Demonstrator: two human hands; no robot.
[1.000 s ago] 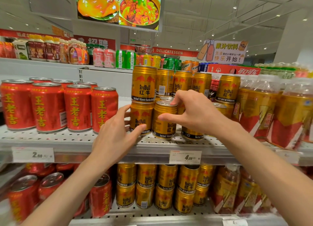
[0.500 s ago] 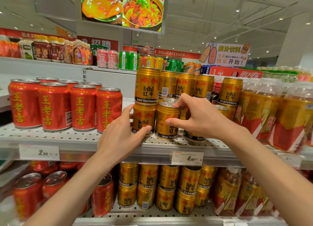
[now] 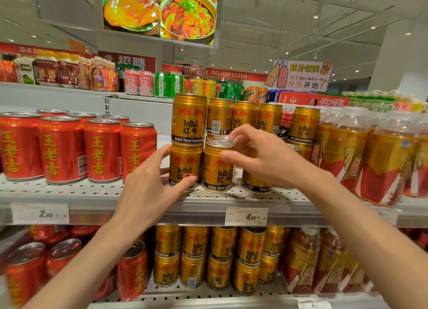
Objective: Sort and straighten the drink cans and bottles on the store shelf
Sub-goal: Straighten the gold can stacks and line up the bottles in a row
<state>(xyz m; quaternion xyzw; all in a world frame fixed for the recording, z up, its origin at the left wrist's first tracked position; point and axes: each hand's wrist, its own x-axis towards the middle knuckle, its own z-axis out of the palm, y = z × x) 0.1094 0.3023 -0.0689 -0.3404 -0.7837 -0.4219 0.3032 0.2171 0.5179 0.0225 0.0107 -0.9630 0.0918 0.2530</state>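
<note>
The right hand (image 3: 266,160) pinches a gold Red Bull can (image 3: 216,166) near its top — thumb on the front wall, fingertips curled over the rim. The can stands upright at the front edge of the perforated shelf (image 3: 92,192), its long axis vertical, directly under and in front of that hand. Just to the left of this grip, the left hand (image 3: 148,192) cups a neighbouring gold can (image 3: 185,165), thumb on its lower front and fingers round its left side; a second gold can (image 3: 188,118) is stacked upright on top of it. The two gripped cans touch or nearly touch. To the right of the grip stands another gold can, then shrink-wrapped bottles (image 3: 342,155). Behind are more stacked gold cans — any turn or slide looks tight, and the stack could topple. Left of both hands stand red cans (image 3: 102,151).
</note>
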